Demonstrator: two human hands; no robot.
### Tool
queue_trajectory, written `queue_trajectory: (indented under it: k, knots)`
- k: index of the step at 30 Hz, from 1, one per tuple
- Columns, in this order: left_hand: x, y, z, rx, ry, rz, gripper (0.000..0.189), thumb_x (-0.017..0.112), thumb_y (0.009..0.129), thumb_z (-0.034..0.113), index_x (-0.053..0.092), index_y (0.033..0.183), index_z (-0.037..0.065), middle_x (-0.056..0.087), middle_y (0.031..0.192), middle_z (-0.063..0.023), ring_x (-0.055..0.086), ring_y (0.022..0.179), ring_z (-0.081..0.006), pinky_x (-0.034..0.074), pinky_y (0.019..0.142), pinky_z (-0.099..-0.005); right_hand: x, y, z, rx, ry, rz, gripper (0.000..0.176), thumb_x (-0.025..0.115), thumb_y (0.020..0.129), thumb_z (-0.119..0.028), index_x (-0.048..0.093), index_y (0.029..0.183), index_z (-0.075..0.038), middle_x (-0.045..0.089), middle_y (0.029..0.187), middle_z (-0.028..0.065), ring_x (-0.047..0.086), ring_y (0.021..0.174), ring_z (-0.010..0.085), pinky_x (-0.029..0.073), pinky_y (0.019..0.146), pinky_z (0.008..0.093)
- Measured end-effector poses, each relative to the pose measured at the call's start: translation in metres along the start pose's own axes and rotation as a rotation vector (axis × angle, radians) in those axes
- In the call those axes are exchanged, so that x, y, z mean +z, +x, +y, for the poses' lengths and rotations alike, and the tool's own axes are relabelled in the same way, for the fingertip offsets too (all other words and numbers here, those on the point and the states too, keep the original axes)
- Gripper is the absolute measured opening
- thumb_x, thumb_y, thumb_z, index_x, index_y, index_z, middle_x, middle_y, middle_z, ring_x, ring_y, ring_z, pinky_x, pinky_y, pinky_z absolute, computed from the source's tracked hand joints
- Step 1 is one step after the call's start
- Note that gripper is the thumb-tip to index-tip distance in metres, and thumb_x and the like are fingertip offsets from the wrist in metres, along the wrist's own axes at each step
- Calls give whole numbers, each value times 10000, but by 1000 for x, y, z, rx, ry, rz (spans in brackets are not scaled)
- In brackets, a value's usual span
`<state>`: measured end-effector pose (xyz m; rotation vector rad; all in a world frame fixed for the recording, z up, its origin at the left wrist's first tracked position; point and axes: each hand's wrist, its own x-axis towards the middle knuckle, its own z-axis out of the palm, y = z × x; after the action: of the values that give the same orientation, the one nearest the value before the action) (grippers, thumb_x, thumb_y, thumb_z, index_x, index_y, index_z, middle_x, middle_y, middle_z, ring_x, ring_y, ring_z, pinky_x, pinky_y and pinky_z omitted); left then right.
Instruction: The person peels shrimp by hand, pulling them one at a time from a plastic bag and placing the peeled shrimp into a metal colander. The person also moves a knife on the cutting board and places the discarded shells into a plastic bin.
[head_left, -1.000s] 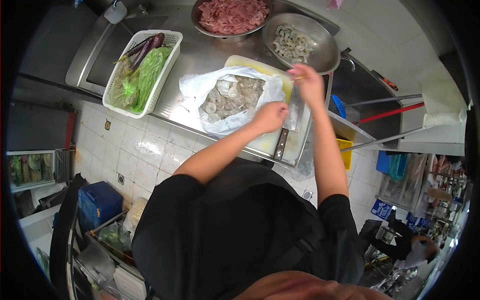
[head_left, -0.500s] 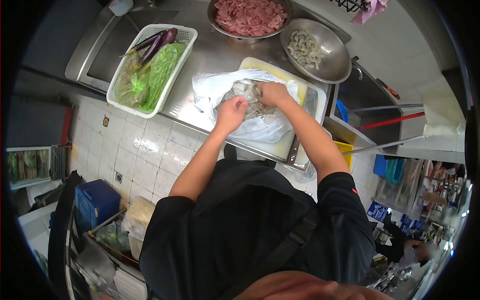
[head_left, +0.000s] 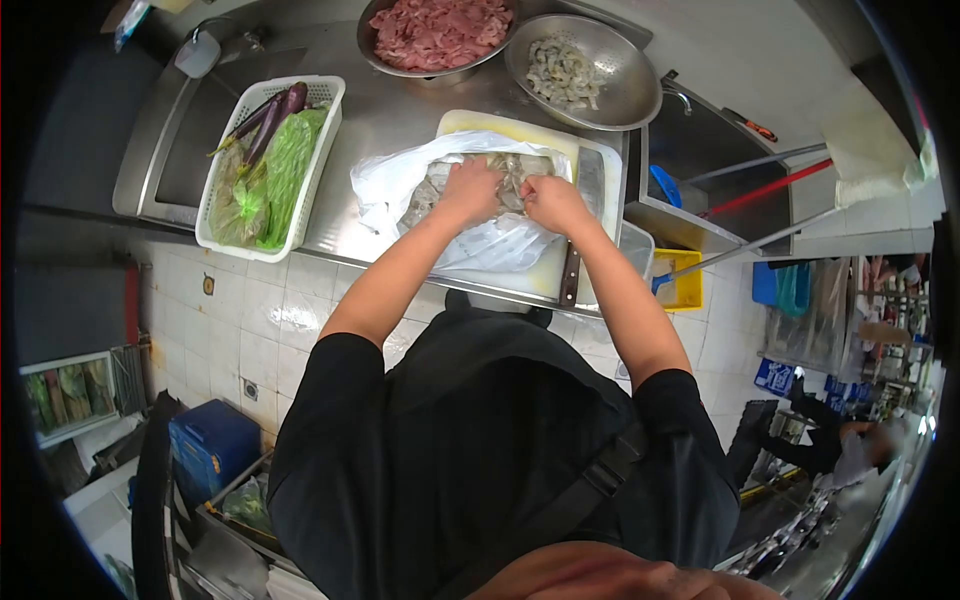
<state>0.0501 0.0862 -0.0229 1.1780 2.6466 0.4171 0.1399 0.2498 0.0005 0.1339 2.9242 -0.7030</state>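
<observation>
A white plastic bag (head_left: 378, 188) lies spread open on a pale cutting board (head_left: 470, 124), with grey raw shrimp (head_left: 510, 172) heaped inside. My left hand (head_left: 472, 192) is over the heap, its fingers bent down among the shrimp and the fingertips partly hidden. Just to its right, my right hand (head_left: 553, 203) is closed, thumb and finger pinched at the edge of the shrimp. What the pinch holds is too small to make out. A knife with a dark handle (head_left: 570, 275) rests along the right side of the board.
A steel bowl of sliced meat (head_left: 440, 35) and a colander (head_left: 635, 85) with pale shrimp pieces stand behind the board. Left is a white basket (head_left: 330, 125) of eggplants and bagged greens. A sink (head_left: 700, 150) and long-handled tools (head_left: 770, 190) lie right. Another person (head_left: 825, 440) is in the background.
My left hand has moved from the bag's near side farther into the shrimp. My right hand has drawn back toward the bag's right edge and closed. The whole view has shifted.
</observation>
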Motion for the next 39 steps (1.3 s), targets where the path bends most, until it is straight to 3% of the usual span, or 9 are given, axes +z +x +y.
queue_trajectory:
  k: [6,8,11,19,21,24,31,34,39]
  knots:
    - [-3,10,-5,24,122,-29,286,673,756,208,696,1028,121,627,1020,-136,586,1023,-292,439,892,-433,0,-10,2,-3,97,128,216,601,720,-138,652,916,-66,665,916,177,624,902,362,488,813,438]
    - [-9,12,-11,-235,-254,94,196,688,773,193,706,921,66,676,838,-134,652,834,-259,498,760,-392,-7,-12,1,-40,154,235,251,611,713,-121,658,950,-55,664,962,175,619,940,353,485,837,425]
    - [-15,3,-25,-302,-581,313,159,701,784,160,692,860,22,681,736,-129,655,695,-227,509,661,-351,-13,-4,-10,-112,246,300,269,619,711,-120,658,968,-50,661,981,171,614,964,349,486,840,425]
    - [-3,-8,-12,-316,-407,314,155,668,770,105,696,917,63,674,851,-138,652,801,-275,510,739,-364,23,44,2,-5,112,175,260,603,718,-109,669,968,-77,652,1033,152,614,989,323,493,838,420]
    - [-2,-11,-10,-142,19,115,243,637,739,69,698,970,112,633,950,-146,614,929,-312,477,846,-394,21,47,0,-1,32,157,252,595,720,-103,673,959,-89,649,1042,151,616,987,317,495,834,420]
    - [2,-16,-2,-59,168,162,308,624,728,43,686,1018,127,590,1001,-144,577,1000,-317,434,902,-416,20,47,-10,-60,-88,117,234,598,722,-112,678,942,-109,650,1017,143,619,976,311,495,825,426]
    - [7,2,-28,28,180,148,190,619,791,105,671,973,97,603,980,-139,581,1000,-318,423,885,-434,27,46,-7,-94,28,90,255,594,750,-113,664,995,-108,642,997,136,609,952,323,490,812,428]
    - [-3,6,-28,-23,54,130,121,573,872,163,655,908,81,620,927,-141,606,887,-320,448,844,-428,20,38,-11,-118,190,196,306,595,768,-123,656,1066,-85,647,1010,150,606,964,329,488,824,422]
    - [-21,2,-14,-209,-1066,8,334,400,1015,247,603,891,12,614,791,-63,590,678,-171,494,684,-301,-22,22,-37,-215,318,359,348,583,793,-125,643,1123,-28,656,936,192,621,913,364,495,815,421]
